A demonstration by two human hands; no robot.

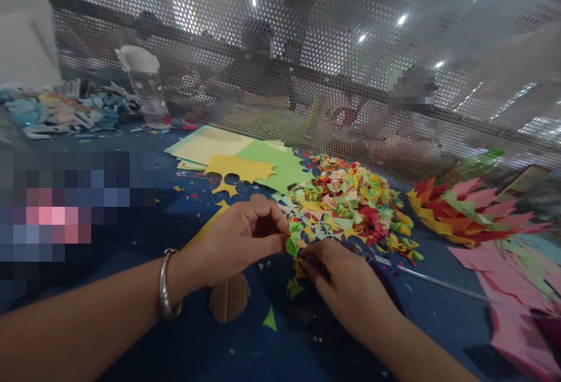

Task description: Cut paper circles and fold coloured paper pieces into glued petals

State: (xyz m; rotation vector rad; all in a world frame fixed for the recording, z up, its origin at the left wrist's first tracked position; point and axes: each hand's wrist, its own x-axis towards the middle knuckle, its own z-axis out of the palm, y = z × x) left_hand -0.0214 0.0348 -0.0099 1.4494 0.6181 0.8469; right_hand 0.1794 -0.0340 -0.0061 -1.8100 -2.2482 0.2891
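Between the thumb and fingertips of my left hand [239, 233] is a small bright green paper piece [293, 240], curled or folded. My right hand [344, 271] is just to the right, its fingers bent down close to the green piece and some cut scraps; whether they grip anything is hidden. A heap of small folded paper pieces [350, 195] in red, yellow, green and pink lies beyond both hands. Below my left wrist lies a round cardboard disc [229, 297], partly covered by it. A green triangular scrap [270, 319] rests on the dark blue table [245, 353] between my forearms.
Coloured paper sheets [205, 145] and a cut-out yellow sheet [241, 167] lie beyond my left hand. At right are layered spiky paper strips [473, 209] and pink paper [508, 288]. A cup [146, 87] stands before a perforated screen [342, 49], with people behind it.
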